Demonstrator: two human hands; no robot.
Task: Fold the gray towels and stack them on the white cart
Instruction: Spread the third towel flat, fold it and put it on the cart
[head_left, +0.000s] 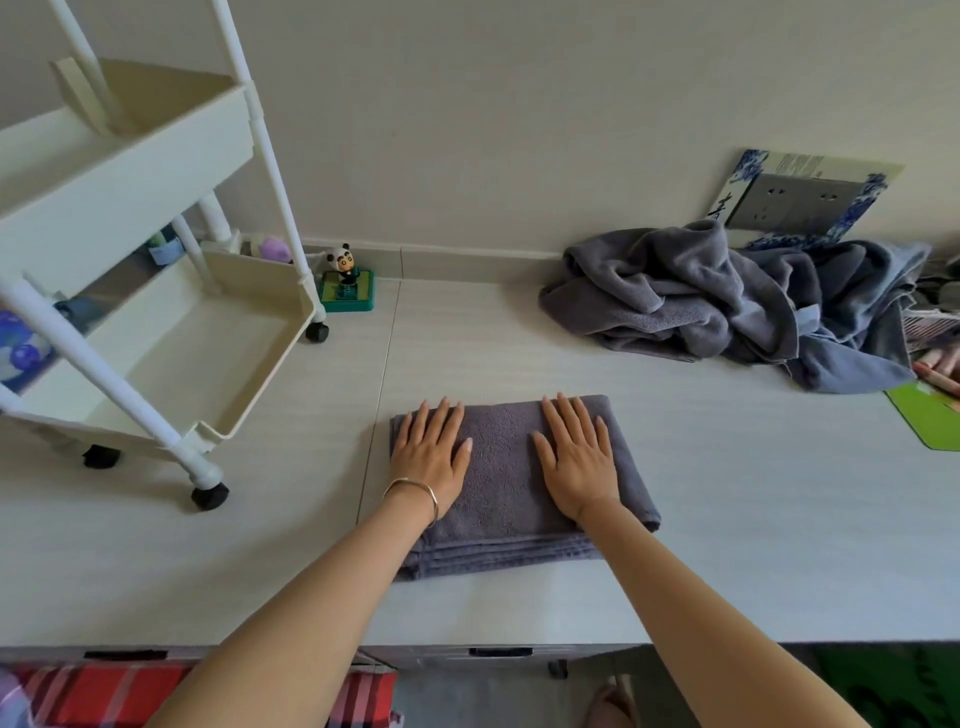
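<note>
Near the front edge of the table: the folded towel lies as a flat gray rectangle of several layers, with the stacked edges toward the person.
Left hand: lies palm down on the left part of the towel, the fingers straight and a little spread. It grasps nothing. A thin bracelet is on the wrist.
Right hand: lies flat on the right part in the same way, with nothing held.
Reason for the hands: I judge that both palms press the layers so the fold sets and is smooth before lifting.
Pile of gray towels: crumpled at the far right against the wall, well apart from the folded one. Probably it waits there so the working place is free.
White cart: stands on the table at the left, on black wheels. No gray towel shows in the visible part of its lower tray, so the stacking seems not begun. The tray's near corner is close to the folded towel, so the carry should be short.
Surface: pale and smooth, with a thin seam line just left of the towel.
Room: a plain pale wall, a panda figure beside the cart's back wheel, a socket plate in a blue-and-white frame above the pile, a green mat at the right edge, and a red striped cloth below the table front.
</note>
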